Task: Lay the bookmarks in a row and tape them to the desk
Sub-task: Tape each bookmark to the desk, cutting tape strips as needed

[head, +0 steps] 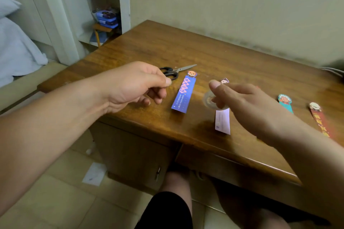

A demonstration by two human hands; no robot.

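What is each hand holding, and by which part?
Right hand grips the clear tape roll by its rim. Left hand pinches its fingers together; whether tape is between them cannot be told.

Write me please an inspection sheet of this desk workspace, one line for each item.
Surface: wooden desk, glossy brown top.
Job's things: four bookmarks lie in a rough row: blue bookmark, lilac bookmark, teal bookmark, red bookmark; clear tape roll is off the desk, in the right hand.
Clutter: scissors with black handles, lying closed behind the blue bookmark.
Grippers: left hand has thumb and forefinger pinched, nothing visible between them; right hand holds the tape roll above the lilac bookmark.
Cables: grey cables at the far right edge.
Surroundings: bedding at left, blue boxes in a shelf niche, paper sheet on the tiled floor.
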